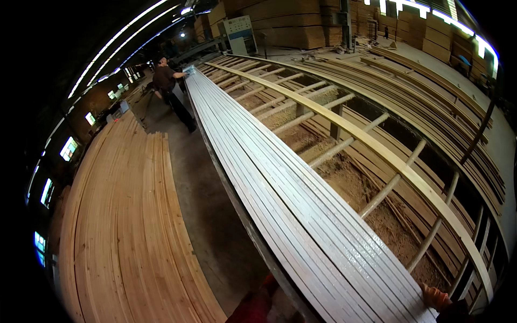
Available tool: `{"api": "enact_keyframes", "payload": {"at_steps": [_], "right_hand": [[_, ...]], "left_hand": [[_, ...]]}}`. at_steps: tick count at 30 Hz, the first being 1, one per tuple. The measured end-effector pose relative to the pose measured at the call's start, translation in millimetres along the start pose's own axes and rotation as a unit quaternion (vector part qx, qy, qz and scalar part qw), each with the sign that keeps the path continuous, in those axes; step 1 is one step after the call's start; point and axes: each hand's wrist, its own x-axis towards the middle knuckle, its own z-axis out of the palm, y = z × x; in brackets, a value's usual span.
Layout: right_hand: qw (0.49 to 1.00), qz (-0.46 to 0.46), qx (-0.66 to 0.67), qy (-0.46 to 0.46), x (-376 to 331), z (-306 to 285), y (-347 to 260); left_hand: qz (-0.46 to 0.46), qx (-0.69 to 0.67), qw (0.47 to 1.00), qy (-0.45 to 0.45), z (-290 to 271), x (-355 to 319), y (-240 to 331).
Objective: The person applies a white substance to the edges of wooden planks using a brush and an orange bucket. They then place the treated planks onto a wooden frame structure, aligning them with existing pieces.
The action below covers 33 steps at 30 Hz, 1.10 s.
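**Long white strips run from near right to far left through a dim workshop**

I see the white strips (323,215) lying side by side, too many to count surely, with one dark seam down the middle. Two hands of the wearer are at the near end. The right hand (435,297) touches the strips' right edge, fingers bent; I can't tell whether it grips. The left hand (269,284) is a dim reddish blur near the dark rail (266,257) along their left side; I can't tell its state.

Left of that rail, one bare floor aisle (188,177) gives open room, bounded by one stack of brown boards (118,215). On the right, loose debris (344,180) shows through gaps between rollers (379,195), at least seven of them, with one pale beam (350,129) lying across.

At the far end stands one co-worker (168,81), an arm reaching to the strips. Beyond is one control cabinet (239,33); more stacked boards (458,116) line the far right.
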Motion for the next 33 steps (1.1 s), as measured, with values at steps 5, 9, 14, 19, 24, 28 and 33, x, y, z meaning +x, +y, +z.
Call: {"api": "enact_keyframes", "payload": {"at_steps": [5, 9, 14, 19, 24, 28, 33], "right_hand": [[0.985, 0.031, -0.013, -0.171, 60, -7, -3], [0.972, 0.013, -0.008, -0.236, 75, 3, 4], [0.96, -0.008, 0.022, -0.278, 86, 3, 16], [0.961, -0.013, 0.047, -0.272, 88, -6, 24], [0.966, -0.008, 0.057, -0.253, 95, -25, 21], [0.97, 0.0, 0.068, -0.232, 106, -45, 18], [0.981, 0.007, 0.119, -0.152, 119, -89, 19]], "left_hand": [[0.015, -0.029, 0.994, 0.103, -18, -18, 45], [0.051, -0.096, 0.992, 0.057, 6, -51, 92], [0.045, -0.058, 0.985, 0.154, 63, -67, 90], [0.06, -0.011, 0.986, 0.156, 72, -34, 85], [0.075, 0.015, 0.986, 0.151, 66, -17, 83], [0.084, 0.019, 0.986, 0.141, 51, -12, 78], [0.1, -0.026, 0.994, 0.046, 10, -7, 64]]}}
